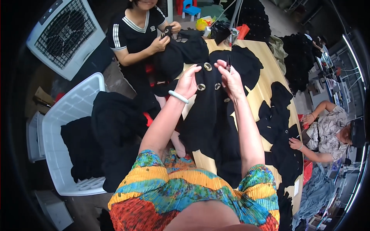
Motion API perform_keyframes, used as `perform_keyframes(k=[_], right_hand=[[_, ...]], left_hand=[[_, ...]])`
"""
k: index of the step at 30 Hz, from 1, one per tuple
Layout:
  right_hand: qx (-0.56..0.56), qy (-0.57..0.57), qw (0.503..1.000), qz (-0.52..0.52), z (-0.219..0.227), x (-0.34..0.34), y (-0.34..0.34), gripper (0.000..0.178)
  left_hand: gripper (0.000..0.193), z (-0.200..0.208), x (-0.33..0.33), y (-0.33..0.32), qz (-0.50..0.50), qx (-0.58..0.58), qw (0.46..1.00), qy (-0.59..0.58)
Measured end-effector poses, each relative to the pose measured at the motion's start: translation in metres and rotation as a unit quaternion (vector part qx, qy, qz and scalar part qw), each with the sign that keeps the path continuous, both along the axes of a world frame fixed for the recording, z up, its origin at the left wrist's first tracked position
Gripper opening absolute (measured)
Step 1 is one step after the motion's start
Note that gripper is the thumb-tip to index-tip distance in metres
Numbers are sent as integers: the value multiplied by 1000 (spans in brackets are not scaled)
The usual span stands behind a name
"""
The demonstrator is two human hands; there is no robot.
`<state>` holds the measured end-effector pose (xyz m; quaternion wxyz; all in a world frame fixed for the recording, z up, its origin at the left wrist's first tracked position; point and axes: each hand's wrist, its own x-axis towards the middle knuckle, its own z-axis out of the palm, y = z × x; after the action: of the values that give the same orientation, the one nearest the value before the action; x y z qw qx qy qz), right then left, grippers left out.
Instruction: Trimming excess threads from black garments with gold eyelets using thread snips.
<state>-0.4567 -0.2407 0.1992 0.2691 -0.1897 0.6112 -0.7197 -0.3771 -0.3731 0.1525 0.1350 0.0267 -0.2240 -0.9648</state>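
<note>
A black garment (204, 111) lies spread on the table in front of me, with several large round buttons (207, 66) down its front. My left hand (187, 82), with a pale bangle at its wrist, is over the garment's left side near a button. Its fingers are curled together, and whatever they may pinch is too small to make out. Across from it, my right hand (231, 80) grips a slim black tool (229, 62) that points away from me; its exact kind does not show. The two hands are apart, with buttons between them.
A wooden table (266, 52) bears more black garments (275, 127). At my left, a white plastic crate (73, 104) holds black cloth. One person (138, 42) handles black cloth at the far left; another (327, 131) works at the right edge. An air cooler (63, 34) stands behind the crate.
</note>
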Motion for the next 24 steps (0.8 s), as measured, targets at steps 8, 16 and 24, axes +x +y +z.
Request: perform_keyframes(k=[8, 16, 24], right_hand=[[32, -13, 989, 147, -13, -6, -7, 20], [27, 0, 995, 97, 16, 5, 3, 14], [63, 42, 996, 44, 25, 10, 13, 14]], left_hand=[[8, 4, -4, -18, 2, 28, 1000, -11], [10, 12, 3, -18, 13, -245, 969, -6], [17, 32, 13, 22, 181, -427, 879, -110]])
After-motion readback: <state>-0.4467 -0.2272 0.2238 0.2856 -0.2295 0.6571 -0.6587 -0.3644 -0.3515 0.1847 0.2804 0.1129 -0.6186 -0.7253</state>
